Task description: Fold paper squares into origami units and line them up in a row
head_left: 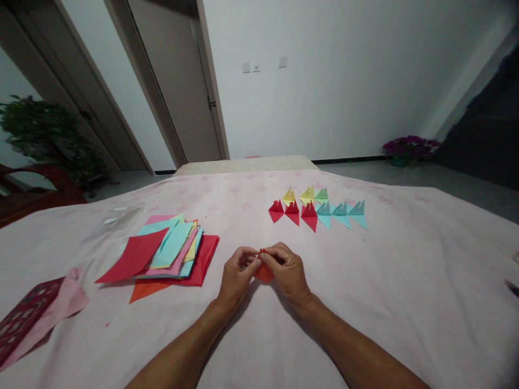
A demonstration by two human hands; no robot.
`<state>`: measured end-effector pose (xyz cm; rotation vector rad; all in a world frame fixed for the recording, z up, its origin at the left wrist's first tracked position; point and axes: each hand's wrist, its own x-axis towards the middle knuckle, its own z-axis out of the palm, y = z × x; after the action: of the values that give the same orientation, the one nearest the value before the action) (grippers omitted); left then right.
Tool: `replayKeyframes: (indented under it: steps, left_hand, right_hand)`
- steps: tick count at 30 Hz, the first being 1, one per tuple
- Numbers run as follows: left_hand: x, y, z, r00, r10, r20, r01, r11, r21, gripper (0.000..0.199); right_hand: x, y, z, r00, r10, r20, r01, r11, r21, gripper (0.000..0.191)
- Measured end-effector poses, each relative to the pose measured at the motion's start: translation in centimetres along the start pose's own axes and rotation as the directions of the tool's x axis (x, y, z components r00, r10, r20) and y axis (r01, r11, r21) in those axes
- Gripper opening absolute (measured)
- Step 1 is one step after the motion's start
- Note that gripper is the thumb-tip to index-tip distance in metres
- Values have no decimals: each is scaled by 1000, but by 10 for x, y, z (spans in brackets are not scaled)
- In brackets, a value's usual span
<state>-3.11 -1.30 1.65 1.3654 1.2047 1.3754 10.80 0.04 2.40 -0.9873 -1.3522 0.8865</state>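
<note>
Between my two hands is a small folded piece of orange-red paper (264, 274), held a little above the pink cloth. My left hand (240, 273) pinches its left side with thumb and fingertips. From the other side my right hand (288, 270) grips it, thumb pressed near the top edge. Two small points of paper stick up between the fingertips; the rest of the folds are hidden. Beyond my hands stand folded paper birds in rows: red ones (292, 213), light blue ones (341, 215), yellow ones (307, 195) and a green one (321, 195).
A loose stack of coloured paper sheets (174, 246) lies left of my hands. Farther left are a dark red patterned packet (30, 310), a pink cloth or paper piece (68, 300) and a clear plastic sleeve (115, 221). A dark object (512, 287) sits at the right edge.
</note>
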Motion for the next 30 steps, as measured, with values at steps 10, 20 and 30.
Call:
replayKeyframes:
  steps: [10, 20, 30]
  left_hand:
    - [1, -6, 0, 990, -142, -2, 138, 967, -213, 27]
    - [6, 3, 1, 984, -177, -21, 132, 799, -586, 35]
    - [3, 0, 1, 988, -150, -27, 125, 899, -420, 27]
  right_hand:
    - [6, -4, -3, 959, 265, 100, -280, 941, 191, 36]
    - [-15, -10, 5, 987, -125, 99, 140, 976, -168, 17]
    - [-10, -3, 4, 984, -165, -65, 148, 967, -209, 14]
